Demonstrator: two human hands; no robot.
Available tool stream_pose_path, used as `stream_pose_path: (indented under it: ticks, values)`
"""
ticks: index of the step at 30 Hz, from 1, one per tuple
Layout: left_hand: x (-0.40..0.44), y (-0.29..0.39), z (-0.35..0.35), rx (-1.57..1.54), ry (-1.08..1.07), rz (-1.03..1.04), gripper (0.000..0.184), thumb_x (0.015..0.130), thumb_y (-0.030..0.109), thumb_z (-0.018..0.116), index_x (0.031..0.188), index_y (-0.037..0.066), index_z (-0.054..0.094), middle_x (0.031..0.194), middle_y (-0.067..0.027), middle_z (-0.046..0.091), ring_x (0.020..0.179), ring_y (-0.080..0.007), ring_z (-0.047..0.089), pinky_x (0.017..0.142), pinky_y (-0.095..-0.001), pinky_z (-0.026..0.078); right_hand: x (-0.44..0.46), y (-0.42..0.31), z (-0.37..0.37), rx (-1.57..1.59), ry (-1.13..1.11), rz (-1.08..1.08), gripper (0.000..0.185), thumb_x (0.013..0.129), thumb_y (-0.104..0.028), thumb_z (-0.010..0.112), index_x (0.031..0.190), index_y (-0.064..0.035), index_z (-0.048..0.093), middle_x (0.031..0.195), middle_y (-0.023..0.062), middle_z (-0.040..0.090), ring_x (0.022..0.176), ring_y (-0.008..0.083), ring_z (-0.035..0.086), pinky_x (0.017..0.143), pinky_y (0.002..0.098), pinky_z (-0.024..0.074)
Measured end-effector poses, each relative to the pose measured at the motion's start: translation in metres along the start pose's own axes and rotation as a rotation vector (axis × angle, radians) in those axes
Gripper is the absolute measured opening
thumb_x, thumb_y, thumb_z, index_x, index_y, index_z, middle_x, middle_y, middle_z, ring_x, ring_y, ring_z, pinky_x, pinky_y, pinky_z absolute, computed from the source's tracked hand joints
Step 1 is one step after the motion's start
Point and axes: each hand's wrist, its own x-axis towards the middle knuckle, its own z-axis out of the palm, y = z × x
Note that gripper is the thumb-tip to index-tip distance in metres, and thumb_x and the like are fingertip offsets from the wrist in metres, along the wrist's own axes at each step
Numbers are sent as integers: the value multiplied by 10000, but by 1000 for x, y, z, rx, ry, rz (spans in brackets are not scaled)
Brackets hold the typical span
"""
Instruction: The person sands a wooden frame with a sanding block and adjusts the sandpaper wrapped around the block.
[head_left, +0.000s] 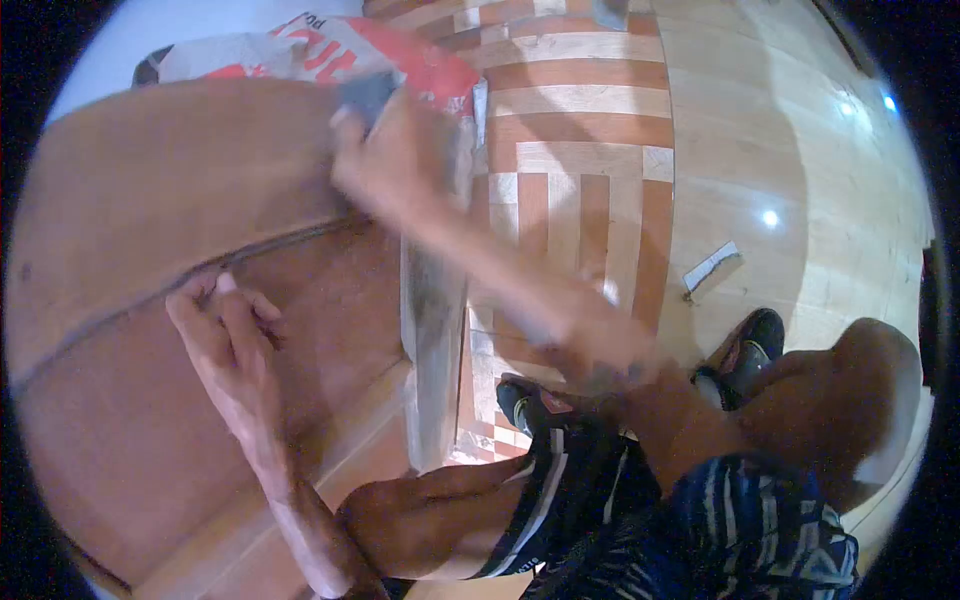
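A brown surface with a dark seam across it fills the left side. My left hand rests near that seam with its fingers curled loosely, and no object shows in it. At the far end of the surface, my right hand is closed around a dark grey block, blurred by motion. The block is at the surface's upper right edge, beside a red and white plastic bag. My right arm reaches diagonally across the view.
A pale edge panel borders the brown surface. Striped tiles and beige tiles cover the floor. A small white strip lies there, near my dark shoe. My legs are at the bottom.
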Motion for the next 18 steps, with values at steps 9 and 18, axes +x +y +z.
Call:
stream_pose_path:
  ticks: [9, 18]
  values:
    - [1, 1, 5, 29, -3, 33, 158, 1081, 176, 479, 1030, 34, 431, 655, -39, 543, 591, -109, 506, 561, -289, 428, -68, -15, 16, 48, -39, -174, 399, 913, -210, 666, 1155, 75, 525, 1152, 367, 574, 929, 477, 657, 836, 543, 512]
    - [1, 2, 0, 27, -7, 53, 165, 1080, 181, 478, 1018, 34, 435, 686, -51, 561, 591, -116, 510, 541, -284, 418, -41, -7, 10, 81, 122, -253, 295, 919, -151, 635, 1160, 5, 567, 1008, 294, 659, 925, 458, 676, 804, 509, 531]
